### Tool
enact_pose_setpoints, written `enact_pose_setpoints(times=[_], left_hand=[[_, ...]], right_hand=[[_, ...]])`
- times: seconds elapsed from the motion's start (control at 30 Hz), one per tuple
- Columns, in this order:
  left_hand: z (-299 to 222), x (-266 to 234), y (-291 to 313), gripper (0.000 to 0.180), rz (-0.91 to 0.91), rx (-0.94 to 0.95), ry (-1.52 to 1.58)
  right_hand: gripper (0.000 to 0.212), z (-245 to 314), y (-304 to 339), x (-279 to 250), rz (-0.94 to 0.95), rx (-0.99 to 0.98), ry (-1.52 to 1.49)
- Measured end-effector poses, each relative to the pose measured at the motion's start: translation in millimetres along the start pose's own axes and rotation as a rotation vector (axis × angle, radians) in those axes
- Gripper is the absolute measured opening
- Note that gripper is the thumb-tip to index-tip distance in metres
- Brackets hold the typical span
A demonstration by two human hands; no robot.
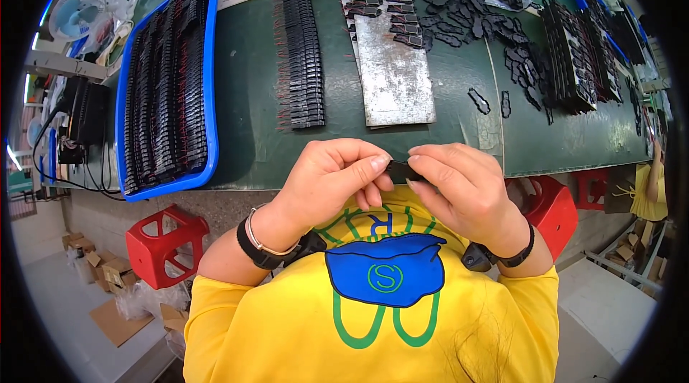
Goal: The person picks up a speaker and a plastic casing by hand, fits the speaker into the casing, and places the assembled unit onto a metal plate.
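My left hand (336, 171) and my right hand (463, 181) meet in front of my chest, just off the table's near edge. Both are closed, fingertips pinching a small black plastic piece (399, 169) between them. Fingers cover most of that piece, so its full shape is hidden. Beyond my hands lies a worn silver metal plate (395, 92), with several small black parts with red wires (406, 19) along its far end. Left of the plate stands a long row of similar black parts (304, 60), thin red wires sticking out on its left side.
A blue tray (212, 89) packed with rows of black parts sits at the left. Loose black frame-shaped pieces (477, 21) spread over the green table (247, 96) at the back right, beside stacked plates of parts (570, 60). Red stools (159, 247) stand below the table edge.
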State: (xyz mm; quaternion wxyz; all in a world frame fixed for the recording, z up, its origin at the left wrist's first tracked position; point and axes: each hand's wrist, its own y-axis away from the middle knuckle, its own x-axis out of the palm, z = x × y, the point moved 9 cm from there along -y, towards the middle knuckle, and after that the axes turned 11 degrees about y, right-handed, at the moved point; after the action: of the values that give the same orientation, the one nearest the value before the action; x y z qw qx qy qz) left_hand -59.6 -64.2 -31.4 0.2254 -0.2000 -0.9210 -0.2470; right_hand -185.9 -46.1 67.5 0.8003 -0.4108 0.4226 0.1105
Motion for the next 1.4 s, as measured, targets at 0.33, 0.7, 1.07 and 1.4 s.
enact_pose_setpoints(times=[0.33, 0.7, 1.07, 1.4], left_hand=[[0.8, -0.1, 1.3, 0.020, -0.001, -0.003, 0.041], [0.9, 1.9, 3.6, 0.019, 0.013, 0.050, 0.011], [-11.9, 7.0, 12.9, 0.012, 0.045, 0.227, -0.200], [-40.1, 16.5, 26.5, 0.011, 0.005, 0.642, -0.586]], right_hand=[[0.031, 2.0, 4.2, 2.1, -0.037, -0.020, 0.006], [0.032, -1.1, 9.1, 2.5, -0.036, 0.050, -0.006], [0.032, 15.6, 10.5, 1.8, -0.081, -0.112, 0.097], [0.025, -24.7, 13.5, 17.1, 0.056, 0.294, -0.447]])
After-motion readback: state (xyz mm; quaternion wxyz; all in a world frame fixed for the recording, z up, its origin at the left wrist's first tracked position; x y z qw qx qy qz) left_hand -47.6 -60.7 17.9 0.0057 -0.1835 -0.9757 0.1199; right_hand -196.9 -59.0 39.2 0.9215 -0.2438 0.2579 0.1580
